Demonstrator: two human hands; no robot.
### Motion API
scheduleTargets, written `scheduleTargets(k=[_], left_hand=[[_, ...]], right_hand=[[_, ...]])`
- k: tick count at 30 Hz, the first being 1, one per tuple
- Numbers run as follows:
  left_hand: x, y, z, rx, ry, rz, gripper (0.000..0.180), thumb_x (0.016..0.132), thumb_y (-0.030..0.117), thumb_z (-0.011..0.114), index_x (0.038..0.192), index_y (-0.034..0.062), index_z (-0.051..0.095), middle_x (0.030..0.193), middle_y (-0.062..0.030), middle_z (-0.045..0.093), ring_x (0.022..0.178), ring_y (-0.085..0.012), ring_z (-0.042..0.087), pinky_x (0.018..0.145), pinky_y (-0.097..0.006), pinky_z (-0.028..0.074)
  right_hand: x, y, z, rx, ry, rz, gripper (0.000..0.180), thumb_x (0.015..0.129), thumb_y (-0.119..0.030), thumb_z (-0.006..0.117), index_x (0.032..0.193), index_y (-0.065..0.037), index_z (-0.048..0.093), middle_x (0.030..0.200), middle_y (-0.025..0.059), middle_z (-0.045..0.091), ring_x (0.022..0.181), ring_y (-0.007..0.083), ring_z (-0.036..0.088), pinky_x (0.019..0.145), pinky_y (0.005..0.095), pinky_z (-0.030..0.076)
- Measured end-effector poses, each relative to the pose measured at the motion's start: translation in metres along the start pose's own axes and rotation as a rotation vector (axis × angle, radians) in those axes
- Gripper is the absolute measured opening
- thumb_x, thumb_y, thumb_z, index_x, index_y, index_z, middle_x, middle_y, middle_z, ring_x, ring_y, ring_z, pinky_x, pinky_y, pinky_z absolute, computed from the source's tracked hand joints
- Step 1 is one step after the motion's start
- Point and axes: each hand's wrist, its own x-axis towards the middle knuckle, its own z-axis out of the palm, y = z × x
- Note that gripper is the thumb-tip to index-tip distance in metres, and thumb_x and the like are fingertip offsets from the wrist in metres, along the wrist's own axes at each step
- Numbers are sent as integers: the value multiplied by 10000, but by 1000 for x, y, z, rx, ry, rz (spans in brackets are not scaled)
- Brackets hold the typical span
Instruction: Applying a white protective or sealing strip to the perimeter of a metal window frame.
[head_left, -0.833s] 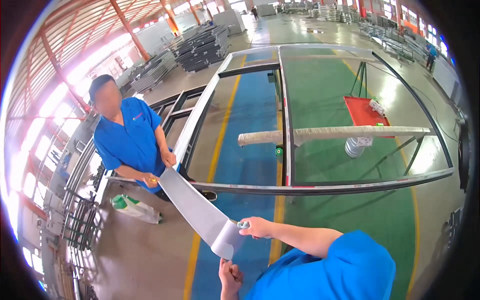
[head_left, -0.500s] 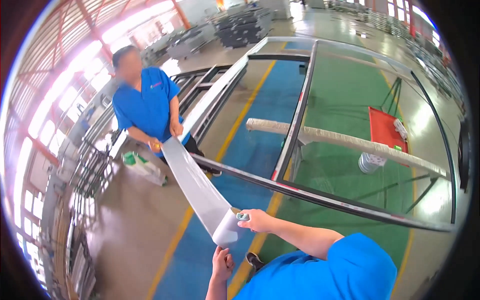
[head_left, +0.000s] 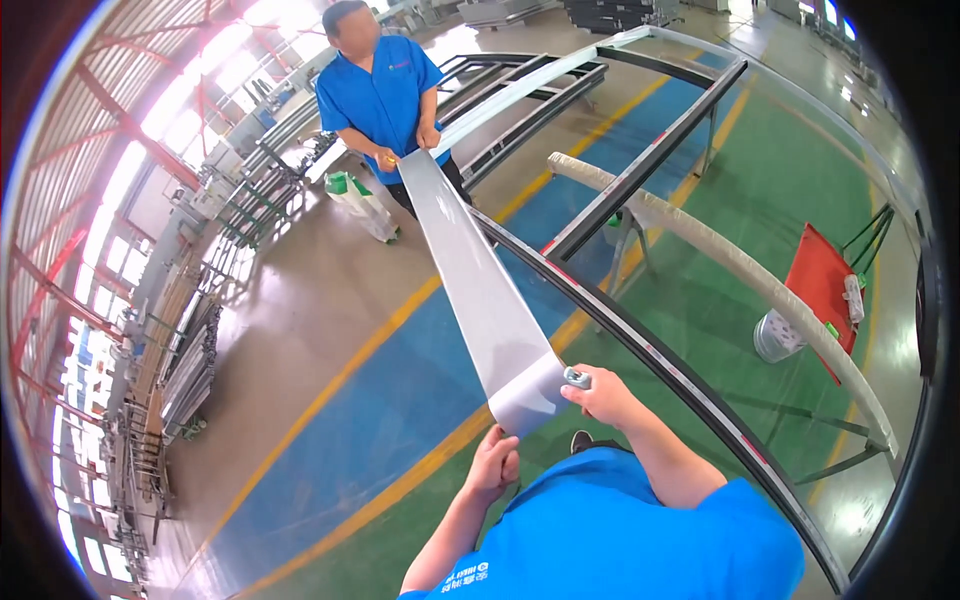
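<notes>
Painted green, blue and yellow, the workshop floor [head_left: 330, 330] spreads below a long grey metal strip [head_left: 470, 280] held level between two people. At its near end the right hand [head_left: 600, 395] pinches a corner together with a small silvery clip [head_left: 577, 377], and the left hand [head_left: 497, 465] is curled closed under the edge. A co-worker in a blue shirt [head_left: 380, 85] grips the far end with both hands, beside a long dark metal frame [head_left: 640, 170] on trestles.
</notes>
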Motion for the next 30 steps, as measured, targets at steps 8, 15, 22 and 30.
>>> scheduleTargets(k=[8, 15, 22, 30], left_hand=[[-114, -133, 64, -62, -74, -86, 377, 958, 151, 537, 1317, 112, 427, 528, 38, 366, 399, -83, 342, 384, -234, 265], [-198, -230, 143, -79, -110, -104, 466, 954, 132, 524, 1395, 150, 372, 519, 20, 355, 381, -94, 310, 382, -240, 248], [-247, -319, 256, 16, -67, -58, 485, 963, 128, 485, 1429, 116, 350, 485, 19, 335, 370, -97, 296, 377, -255, 240], [-311, -432, 400, -83, -163, -176, 566, 972, 110, 478, 1498, 167, 276, 495, 19, 335, 378, -92, 302, 380, -244, 245]], right_hand=[[-176, 61, -28, 42, 40, 38, 270, 880, -234, 698, 1065, -42, 658, 711, 36, 622, 560, 119, 570, 535, 293, 466], [-312, 96, -75, 58, 10, 81, 220, 897, -240, 690, 992, -51, 627, 708, 10, 585, 557, 107, 555, 521, 280, 457], [-417, 157, -165, 74, -26, 32, 254, 903, -268, 690, 1026, -53, 632, 747, 0, 593, 577, 101, 546, 542, 275, 456], [-561, 220, -298, 78, -39, 63, 285, 897, -264, 683, 1069, -41, 636, 730, 37, 613, 562, 116, 558, 540, 293, 465]])
